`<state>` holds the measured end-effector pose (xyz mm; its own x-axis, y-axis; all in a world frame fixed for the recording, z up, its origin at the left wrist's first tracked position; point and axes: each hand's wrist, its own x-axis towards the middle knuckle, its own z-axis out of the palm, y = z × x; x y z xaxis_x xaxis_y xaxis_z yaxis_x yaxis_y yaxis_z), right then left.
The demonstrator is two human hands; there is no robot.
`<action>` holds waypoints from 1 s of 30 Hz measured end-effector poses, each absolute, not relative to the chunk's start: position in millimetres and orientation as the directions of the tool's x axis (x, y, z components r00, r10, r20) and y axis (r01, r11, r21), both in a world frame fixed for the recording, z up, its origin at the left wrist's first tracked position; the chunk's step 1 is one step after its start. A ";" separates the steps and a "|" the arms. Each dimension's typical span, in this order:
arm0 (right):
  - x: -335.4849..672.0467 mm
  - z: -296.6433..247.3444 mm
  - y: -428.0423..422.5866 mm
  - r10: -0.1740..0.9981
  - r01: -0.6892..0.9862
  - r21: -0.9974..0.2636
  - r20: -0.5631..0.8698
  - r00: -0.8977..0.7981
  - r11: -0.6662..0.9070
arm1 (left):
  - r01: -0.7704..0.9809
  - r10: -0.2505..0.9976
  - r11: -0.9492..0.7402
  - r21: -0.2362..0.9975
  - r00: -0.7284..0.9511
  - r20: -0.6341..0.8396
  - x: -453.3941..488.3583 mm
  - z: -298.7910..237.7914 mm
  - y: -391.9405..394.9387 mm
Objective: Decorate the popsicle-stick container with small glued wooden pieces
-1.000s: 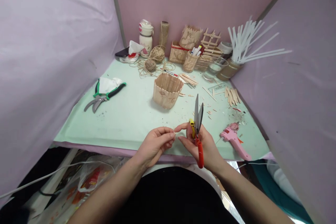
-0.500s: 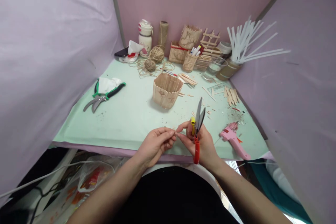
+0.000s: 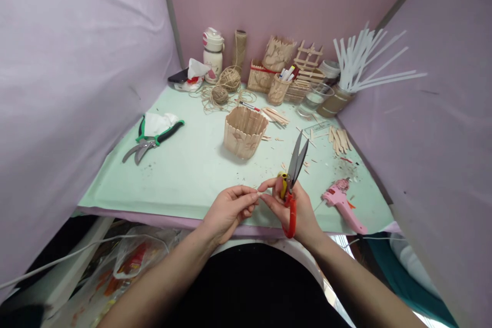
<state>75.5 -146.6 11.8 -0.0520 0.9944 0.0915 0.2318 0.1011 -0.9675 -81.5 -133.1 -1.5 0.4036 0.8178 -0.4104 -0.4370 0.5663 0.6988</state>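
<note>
Near the front edge, my left hand is closed in a pinch, its fingertips meeting those of my right hand. Whatever sits between the fingertips is too small to name. Scissors with red and yellow handles are held in my right hand, blades pointing up and slightly parted. Its thumb and forefinger are also brought together at the pinch. Beyond my hands, a basket made of wooden craft sticks stands upright on the pale green table cover.
At the left lie green-and-black pruning shears. A pink glue gun rests at the right, near loose craft sticks and wood scraps. Along the back stand a bottle, twine balls, a water cup and white glue sticks.
The scissors have turned in my right hand, the blades now tipping further right and showing more of their length. Both hands stay nearly in place, fingertips still together.
</note>
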 end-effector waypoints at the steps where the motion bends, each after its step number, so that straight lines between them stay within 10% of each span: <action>1: 76.0 12.3 -147.0 0.995 0.249 -0.964 0.083 -0.051 0.094 | -0.441 0.820 0.565 0.697 0.398 -0.412 -81.5 -1.6 -133.0; 19: 77.2 20.8 -150.6 0.994 0.363 -0.926 0.078 -0.082 0.102 | -0.442 0.849 0.521 0.730 0.353 -0.393 -81.1 -0.4 -133.5; 30: 83.5 32.2 -164.1 0.984 0.880 -0.466 -0.086 -0.154 0.097 | -0.574 0.975 0.219 0.789 0.099 -0.199 -85.1 -1.2 -136.2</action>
<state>83.5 -164.1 32.2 -0.1541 0.9843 -0.0865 0.8797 0.0969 -0.4655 -85.1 -136.2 -1.2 0.0989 0.9751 -0.1987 -0.5739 0.2190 0.7891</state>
